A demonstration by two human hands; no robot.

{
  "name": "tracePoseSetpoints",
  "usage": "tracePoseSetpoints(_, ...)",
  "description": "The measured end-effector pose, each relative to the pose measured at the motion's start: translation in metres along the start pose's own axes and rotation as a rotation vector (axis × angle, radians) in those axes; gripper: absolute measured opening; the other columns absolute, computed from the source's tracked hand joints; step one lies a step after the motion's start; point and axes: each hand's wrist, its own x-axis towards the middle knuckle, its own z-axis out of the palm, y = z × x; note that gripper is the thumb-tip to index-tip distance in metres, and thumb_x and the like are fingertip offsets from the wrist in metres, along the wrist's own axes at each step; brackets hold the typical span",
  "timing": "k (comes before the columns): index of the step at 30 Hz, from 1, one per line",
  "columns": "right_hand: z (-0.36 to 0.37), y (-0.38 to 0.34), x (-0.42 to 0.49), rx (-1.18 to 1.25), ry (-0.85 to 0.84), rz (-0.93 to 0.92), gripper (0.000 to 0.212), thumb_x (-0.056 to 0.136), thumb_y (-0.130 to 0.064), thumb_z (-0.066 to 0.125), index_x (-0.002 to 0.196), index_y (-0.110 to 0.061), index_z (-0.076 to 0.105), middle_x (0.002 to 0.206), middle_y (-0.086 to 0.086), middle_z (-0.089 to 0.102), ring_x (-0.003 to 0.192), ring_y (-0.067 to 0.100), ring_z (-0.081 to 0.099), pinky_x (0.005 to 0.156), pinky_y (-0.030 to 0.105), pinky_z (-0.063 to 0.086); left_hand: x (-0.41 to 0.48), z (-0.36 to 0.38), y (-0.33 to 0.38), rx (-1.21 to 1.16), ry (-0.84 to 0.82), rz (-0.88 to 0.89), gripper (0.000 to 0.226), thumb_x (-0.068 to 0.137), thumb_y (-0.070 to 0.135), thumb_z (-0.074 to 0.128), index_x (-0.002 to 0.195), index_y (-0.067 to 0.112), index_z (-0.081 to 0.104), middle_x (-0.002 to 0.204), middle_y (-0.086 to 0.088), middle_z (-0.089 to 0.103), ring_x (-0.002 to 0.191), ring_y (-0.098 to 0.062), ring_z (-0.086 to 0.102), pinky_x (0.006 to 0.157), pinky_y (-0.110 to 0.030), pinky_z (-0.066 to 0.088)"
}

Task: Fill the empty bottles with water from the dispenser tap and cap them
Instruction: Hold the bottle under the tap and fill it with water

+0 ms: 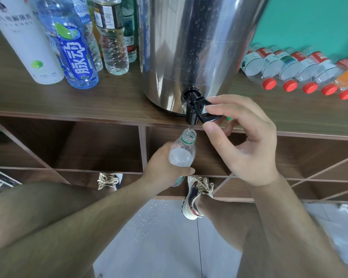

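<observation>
Several bottles (72, 47) stand on the tabletop (109, 101), up and left of my left grip (161, 165). That grip wraps around an uncapped bottle (184, 151), held just under the steel dispenser's (189, 47) black tap (192, 115), with water streaming in. Just right, my right grip (247, 141) pinches the tap lever (207, 112). Red-capped bottles (289, 67) lie up and right of it.

We note bright, even light w/ soft shadows; cubbies (100, 145) under shelf (68, 101) darker. Glare streaks on steel dispenser (189, 47); sheen on floor (169, 247). Wide-angle bend strong at edges: shelf bows, left bottles (68, 47) lean. Centre sharp, bottom edge softer.
</observation>
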Motion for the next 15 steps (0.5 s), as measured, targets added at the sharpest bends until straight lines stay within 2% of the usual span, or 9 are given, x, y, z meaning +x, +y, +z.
tracePoseSetpoints(4,0.0005,0.0004,-0.0007,0.004,-0.001,0.004,0.020,0.094,-0.012,0.074,0.111,-0.002,0.073,0.122,0.013,0.069,0.084,0.022,0.066,0.062,0.038,0.051,-0.0001,0.0003,0.0009,0.001,0.004,-0.006,0.070,0.068,0.041,0.094,0.120,0.043,0.047,0.112,0.020,0.058,0.105,-0.007,0.060,0.077,-0.017,0.045)
tracePoseSetpoints(15,-0.0014,0.0005,-0.0006,0.011,-0.023,-0.002,0.018,0.095,-0.008,0.070,0.111,0.000,0.073,0.122,0.015,0.068,0.089,0.024,0.066,0.062,0.040,0.050,-0.0010,0.0009,0.0020,-0.012,-0.002,0.005,0.068,0.069,0.040,0.094,0.118,0.045,0.046,0.107,0.024,0.057,0.100,-0.002,0.058,0.074,-0.013,0.041)
